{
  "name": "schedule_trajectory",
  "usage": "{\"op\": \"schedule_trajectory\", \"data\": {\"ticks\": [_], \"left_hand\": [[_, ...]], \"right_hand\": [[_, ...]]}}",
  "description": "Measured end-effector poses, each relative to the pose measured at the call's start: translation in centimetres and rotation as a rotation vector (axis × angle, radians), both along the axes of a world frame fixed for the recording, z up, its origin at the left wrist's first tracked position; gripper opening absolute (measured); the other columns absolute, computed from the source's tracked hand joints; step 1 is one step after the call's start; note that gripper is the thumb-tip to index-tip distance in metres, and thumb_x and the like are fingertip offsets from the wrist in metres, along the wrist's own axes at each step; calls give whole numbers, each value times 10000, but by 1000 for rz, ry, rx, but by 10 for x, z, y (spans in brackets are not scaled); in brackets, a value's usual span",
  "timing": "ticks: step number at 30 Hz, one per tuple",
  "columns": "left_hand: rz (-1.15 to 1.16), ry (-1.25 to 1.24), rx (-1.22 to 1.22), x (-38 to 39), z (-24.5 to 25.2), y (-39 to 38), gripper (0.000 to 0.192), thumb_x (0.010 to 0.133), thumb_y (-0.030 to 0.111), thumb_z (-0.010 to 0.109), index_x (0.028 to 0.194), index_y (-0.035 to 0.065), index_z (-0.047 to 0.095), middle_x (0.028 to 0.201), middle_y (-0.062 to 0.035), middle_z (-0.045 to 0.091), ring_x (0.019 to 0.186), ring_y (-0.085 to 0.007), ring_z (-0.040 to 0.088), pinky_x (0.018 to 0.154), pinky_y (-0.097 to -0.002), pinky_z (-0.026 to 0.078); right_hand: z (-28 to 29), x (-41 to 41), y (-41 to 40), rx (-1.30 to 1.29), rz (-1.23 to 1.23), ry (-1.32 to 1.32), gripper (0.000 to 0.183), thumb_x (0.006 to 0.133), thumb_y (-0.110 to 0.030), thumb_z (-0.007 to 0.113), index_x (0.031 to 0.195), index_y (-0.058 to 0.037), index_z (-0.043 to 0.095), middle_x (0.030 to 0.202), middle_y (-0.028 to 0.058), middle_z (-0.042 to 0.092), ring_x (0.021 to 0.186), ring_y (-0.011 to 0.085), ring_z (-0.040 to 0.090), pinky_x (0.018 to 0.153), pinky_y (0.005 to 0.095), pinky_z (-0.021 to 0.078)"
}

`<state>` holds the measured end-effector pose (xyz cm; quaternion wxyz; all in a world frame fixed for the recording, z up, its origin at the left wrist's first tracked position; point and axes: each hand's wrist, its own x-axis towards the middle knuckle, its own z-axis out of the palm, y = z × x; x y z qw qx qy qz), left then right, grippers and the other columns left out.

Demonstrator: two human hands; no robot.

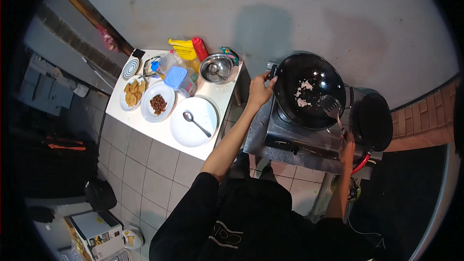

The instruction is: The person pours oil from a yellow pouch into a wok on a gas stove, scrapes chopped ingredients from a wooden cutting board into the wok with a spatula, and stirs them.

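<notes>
A black wok (320,116) sits tilted on a gas stove (290,141), with small pale pinkish pieces of food (303,92) on its inner surface. My left hand (261,90) grips the wok's left loop handle. In my right hand (347,146) is the handle of a slotted metal spatula (330,106), whose blade is inside the wok, right of the food. A black frying pan (375,122) with a red handle lies on the right side of the stove, beside my right hand.
On the white table (159,134) at left are a white plate (194,139) with a spoon, a plate of dark brown pieces (158,104), a plate of fried food (134,92), a steel bowl (208,78), a blue-lidded container (177,78) and a red bottle (200,48). A wall stands behind.
</notes>
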<state>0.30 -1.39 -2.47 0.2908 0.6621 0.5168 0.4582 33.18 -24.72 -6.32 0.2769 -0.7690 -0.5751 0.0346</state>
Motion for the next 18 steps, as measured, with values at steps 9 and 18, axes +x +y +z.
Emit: {"op": "schedule_trajectory", "data": {"ticks": [9, 18], "left_hand": [[183, 73, 105, -3, 5, -52, 354, 825, 222, 661, 1110, 16, 621, 1003, -191, 638, 920, -294, 619, 812, -364, 480], [158, -225, -92, -14, 6, -103, 306, 863, 157, 626, 1125, -1, 612, 952, -130, 654, 905, -163, 598, 806, -302, 475]], "right_hand": [[-47, 17, 9, 94, -72, -84, 241, 880, -51, 492, 1101, 44, 507, 1047, 269, 545, 992, 439, 523, 850, 468, 419], [-52, 27, 21, 159, -133, -114, 301, 871, -33, 498, 1159, 55, 491, 1089, 267, 541, 1012, 432, 523, 866, 451, 427]]}}
